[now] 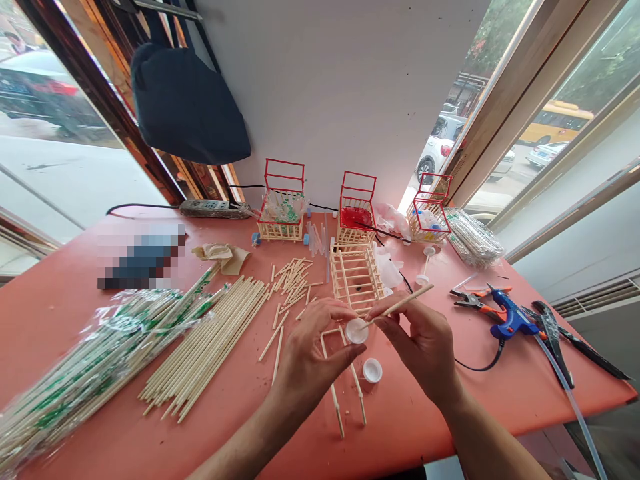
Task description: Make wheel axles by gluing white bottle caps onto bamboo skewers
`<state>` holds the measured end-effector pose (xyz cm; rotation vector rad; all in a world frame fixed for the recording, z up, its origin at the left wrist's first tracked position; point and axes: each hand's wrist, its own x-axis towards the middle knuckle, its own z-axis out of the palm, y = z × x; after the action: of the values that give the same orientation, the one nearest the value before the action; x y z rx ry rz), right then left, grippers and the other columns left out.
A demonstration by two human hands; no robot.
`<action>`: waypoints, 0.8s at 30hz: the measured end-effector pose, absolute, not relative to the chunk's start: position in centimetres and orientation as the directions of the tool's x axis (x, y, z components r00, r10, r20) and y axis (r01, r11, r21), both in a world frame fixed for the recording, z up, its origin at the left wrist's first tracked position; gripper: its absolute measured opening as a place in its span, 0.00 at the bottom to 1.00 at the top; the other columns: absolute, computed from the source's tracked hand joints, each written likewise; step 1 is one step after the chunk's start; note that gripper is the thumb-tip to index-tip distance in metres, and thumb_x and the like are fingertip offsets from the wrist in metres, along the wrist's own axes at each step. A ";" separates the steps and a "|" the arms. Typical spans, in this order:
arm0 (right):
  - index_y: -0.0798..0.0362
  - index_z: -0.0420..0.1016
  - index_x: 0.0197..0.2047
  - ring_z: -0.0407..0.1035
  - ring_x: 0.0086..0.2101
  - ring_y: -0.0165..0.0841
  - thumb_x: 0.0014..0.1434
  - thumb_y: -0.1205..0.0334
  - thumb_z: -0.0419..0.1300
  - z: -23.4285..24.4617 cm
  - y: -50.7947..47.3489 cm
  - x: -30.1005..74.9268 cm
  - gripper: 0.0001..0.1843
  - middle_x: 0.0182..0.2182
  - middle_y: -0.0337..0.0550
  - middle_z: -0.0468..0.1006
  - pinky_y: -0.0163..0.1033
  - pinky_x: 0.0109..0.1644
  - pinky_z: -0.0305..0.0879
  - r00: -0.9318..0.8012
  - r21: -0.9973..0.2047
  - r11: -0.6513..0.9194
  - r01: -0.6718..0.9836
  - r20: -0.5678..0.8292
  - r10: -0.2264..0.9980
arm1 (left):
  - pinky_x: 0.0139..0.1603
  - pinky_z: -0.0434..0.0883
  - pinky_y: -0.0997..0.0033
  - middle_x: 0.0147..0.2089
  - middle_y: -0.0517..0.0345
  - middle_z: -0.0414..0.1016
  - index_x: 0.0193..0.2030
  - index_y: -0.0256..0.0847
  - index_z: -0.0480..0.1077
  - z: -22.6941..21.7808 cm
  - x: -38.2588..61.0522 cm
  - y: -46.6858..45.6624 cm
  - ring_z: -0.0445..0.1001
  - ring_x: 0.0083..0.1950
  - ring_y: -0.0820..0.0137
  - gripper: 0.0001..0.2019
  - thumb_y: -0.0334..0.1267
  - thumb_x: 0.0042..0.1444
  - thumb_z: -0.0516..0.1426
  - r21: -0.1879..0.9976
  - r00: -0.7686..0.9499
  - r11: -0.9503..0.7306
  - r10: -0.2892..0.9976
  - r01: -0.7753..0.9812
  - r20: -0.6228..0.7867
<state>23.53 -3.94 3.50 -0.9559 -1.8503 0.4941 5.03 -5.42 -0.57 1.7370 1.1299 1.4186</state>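
Note:
My left hand pinches a small white bottle cap between thumb and fingers. My right hand grips a short wooden stick, whose near end touches the cap. Both hands hover over a small stick frame lying on the red table. A second white cap rests on the table just under my hands. A wooden stick lattice lies right behind them.
Loose chopsticks and wrapped bundles cover the left. Three small stick carts with red frames stand at the back. A blue glue gun, orange pliers and black scissors lie to the right. Power strip at back left.

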 end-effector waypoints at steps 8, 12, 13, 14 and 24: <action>0.48 0.79 0.37 0.73 0.29 0.32 0.68 0.64 0.62 3.4 -3.9 23.6 0.07 0.32 0.39 0.85 0.37 0.33 0.68 -0.233 -0.689 0.599 0.408 0.556 0.798 | 0.53 0.75 0.61 0.47 0.54 0.81 0.44 0.45 0.76 -0.4 5.1 -5.5 0.79 0.52 0.59 0.11 0.32 0.54 0.68 0.870 0.049 -0.438 0.897 0.227 0.439; 0.48 0.80 0.37 0.73 0.28 0.32 0.68 0.64 0.62 3.5 -3.9 23.6 0.07 0.32 0.38 0.84 0.37 0.32 0.68 -0.227 -0.686 0.601 0.410 0.561 0.796 | 0.53 0.76 0.59 0.48 0.53 0.82 0.43 0.44 0.76 -0.4 5.1 -5.5 0.79 0.53 0.58 0.11 0.33 0.54 0.68 0.872 0.049 -0.433 0.900 0.227 0.434; 0.48 0.80 0.37 0.72 0.28 0.32 0.68 0.64 0.62 3.5 -3.9 23.6 0.06 0.31 0.38 0.84 0.37 0.32 0.68 -0.226 -0.684 0.602 0.411 0.564 0.794 | 0.53 0.76 0.59 0.48 0.53 0.82 0.44 0.44 0.76 -0.4 5.1 -5.5 0.79 0.53 0.58 0.11 0.33 0.54 0.68 0.871 0.049 -0.434 0.899 0.228 0.435; 0.48 0.80 0.37 0.72 0.28 0.31 0.68 0.64 0.62 3.5 -3.9 23.6 0.06 0.31 0.38 0.84 0.37 0.32 0.68 -0.226 -0.682 0.605 0.410 0.567 0.792 | 0.53 0.75 0.59 0.47 0.53 0.82 0.44 0.45 0.76 -0.4 5.1 -5.5 0.79 0.52 0.58 0.11 0.32 0.54 0.68 0.872 0.050 -0.434 0.899 0.229 0.434; 0.49 0.79 0.37 0.72 0.28 0.31 0.67 0.66 0.63 3.3 -3.9 23.7 0.06 0.31 0.37 0.84 0.36 0.32 0.67 -0.228 -0.686 0.609 0.398 0.569 0.790 | 0.53 0.75 0.61 0.48 0.53 0.81 0.44 0.45 0.76 -0.5 5.1 -5.5 0.79 0.53 0.60 0.12 0.31 0.55 0.68 0.871 0.060 -0.440 0.897 0.217 0.438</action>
<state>23.68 -3.87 3.35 -0.9567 -1.8446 0.4965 5.11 -5.49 -0.47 1.7283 1.1183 1.4173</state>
